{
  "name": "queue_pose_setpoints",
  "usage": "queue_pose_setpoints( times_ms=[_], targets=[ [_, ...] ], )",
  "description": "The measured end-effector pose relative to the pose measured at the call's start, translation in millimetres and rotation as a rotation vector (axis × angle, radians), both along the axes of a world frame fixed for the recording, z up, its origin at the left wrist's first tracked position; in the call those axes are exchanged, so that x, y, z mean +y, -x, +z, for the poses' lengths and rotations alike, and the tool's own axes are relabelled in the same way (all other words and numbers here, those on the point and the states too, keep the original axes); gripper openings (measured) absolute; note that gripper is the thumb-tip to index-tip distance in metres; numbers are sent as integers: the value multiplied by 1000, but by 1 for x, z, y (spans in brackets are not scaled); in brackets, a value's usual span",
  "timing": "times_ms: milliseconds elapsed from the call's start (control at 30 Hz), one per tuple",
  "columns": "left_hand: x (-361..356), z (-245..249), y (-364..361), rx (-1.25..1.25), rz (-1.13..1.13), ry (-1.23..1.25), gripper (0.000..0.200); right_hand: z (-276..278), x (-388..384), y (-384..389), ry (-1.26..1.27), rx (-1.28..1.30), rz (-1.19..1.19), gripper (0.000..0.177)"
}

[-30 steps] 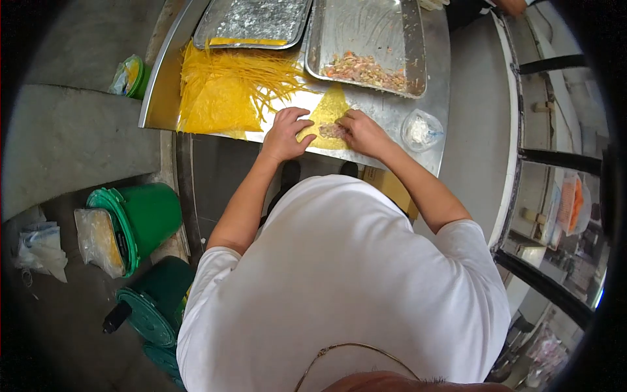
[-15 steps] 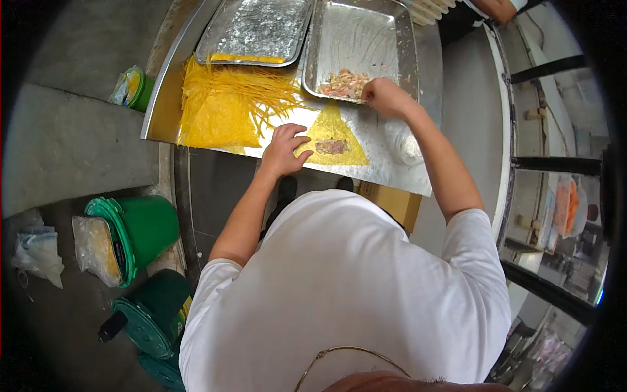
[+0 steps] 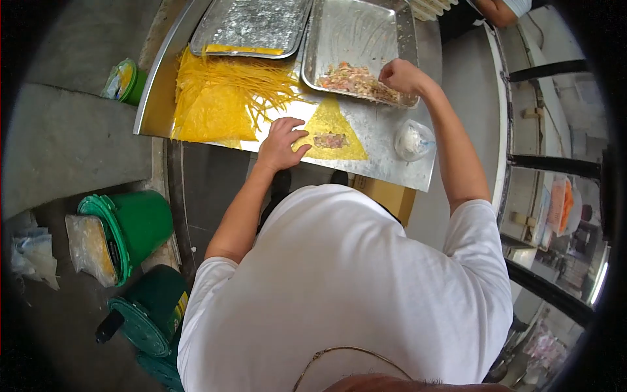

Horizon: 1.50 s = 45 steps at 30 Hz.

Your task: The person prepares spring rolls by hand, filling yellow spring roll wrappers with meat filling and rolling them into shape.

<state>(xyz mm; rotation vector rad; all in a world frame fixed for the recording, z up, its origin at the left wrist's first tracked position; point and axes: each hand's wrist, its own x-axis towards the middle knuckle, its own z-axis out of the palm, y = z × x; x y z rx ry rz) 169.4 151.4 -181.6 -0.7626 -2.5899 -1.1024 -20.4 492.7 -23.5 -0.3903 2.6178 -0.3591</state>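
Filling a triangular wrapper at a steel surface [image 3: 385, 160]

The left hand [image 3: 281, 145] lies flat with its grip wide, fingertips on the left corner of the yellow triangular wrapper [image 3: 333, 117], seemingly to pin it in place. A small mound of minced filling [image 3: 330, 140] sits on the wrapper at the near edge of the surface. The right hand [image 3: 400, 75] reaches to the far right, fingers bunched down over the filling heap [image 3: 353, 80] in the metal tray [image 3: 356, 32]; whether its grip holds any, I cannot tell. A wrapper stack [image 3: 215, 114] lies left, within reach. No writing is legible.
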Motion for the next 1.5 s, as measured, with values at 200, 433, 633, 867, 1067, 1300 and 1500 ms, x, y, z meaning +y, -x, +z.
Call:
queue_pose_setpoints(
  times_ms=[200,433,633,867,1067,1300,1500],
  targets=[
    [1,2,1,0,-15,-7,29,-25,24,-14,-191,-149,81,30],
    [1,3,2,-9,-7,4,29,-27,23,-33,-256,-31,117,29],
    [0,0,1,0,-4,3,32,8,9,-45,49,-128,-67,26],
    [-1,-2,0,8,0,-23,32,-47,-74,-114,413,-79,65,33],
    [0,-4,-3,-10,10,-39,30,-98,-119,-147,182,148,279,14],
    [-2,-13,-2,2,7,-83,30,-95,-118,-165,79,266,311,13],
    [-5,-8,-1,2,-2,-103,30,-94,-125,-176,19,407,250,11]
  ],
)
